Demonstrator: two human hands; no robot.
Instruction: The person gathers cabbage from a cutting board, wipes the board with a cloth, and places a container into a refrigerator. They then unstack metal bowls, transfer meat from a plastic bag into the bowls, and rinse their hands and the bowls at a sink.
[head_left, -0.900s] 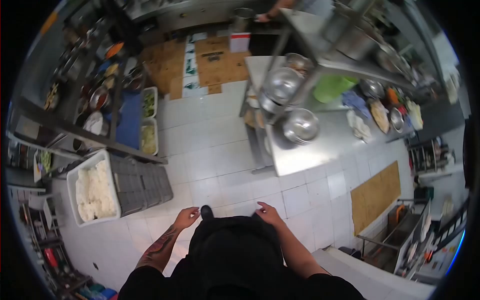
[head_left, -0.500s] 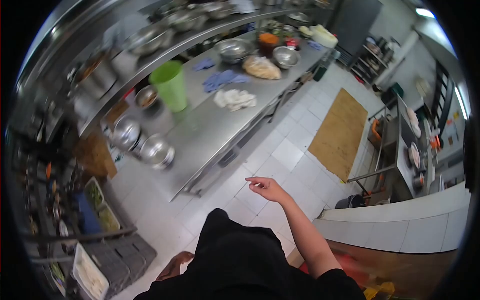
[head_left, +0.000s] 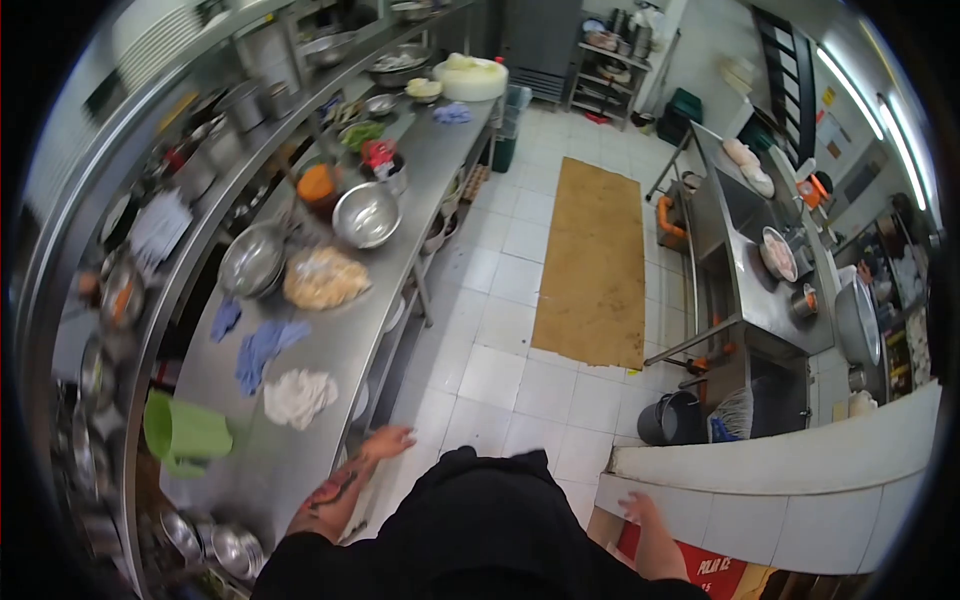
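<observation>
My left hand [head_left: 388, 441] is held out over the front edge of the steel table [head_left: 345, 420], its fingers apart and nothing in it. A white cloth [head_left: 300, 397] lies on the table just left of it. My right hand [head_left: 636, 506] hangs low beside the tiled low wall [head_left: 745, 520], with its fingers apart and empty. Blue cloths [head_left: 262, 350], a bag of pale orange food [head_left: 325, 278], a metal bowl [head_left: 367, 215] and a green pitcher [head_left: 188, 432] are also on the table.
A brown mat [head_left: 590, 265] lies on the tiled floor. On the right stand a steel sink counter [head_left: 775, 300] and a black bucket [head_left: 672, 418]. A loaded shelf [head_left: 150, 330] runs above the table. At the back are a grey cabinet [head_left: 545, 45] and a rack [head_left: 605, 85].
The view has swung right toward the aisle and mat. My left hand has come up beside the table, while my right hand is lower, at the low wall.
</observation>
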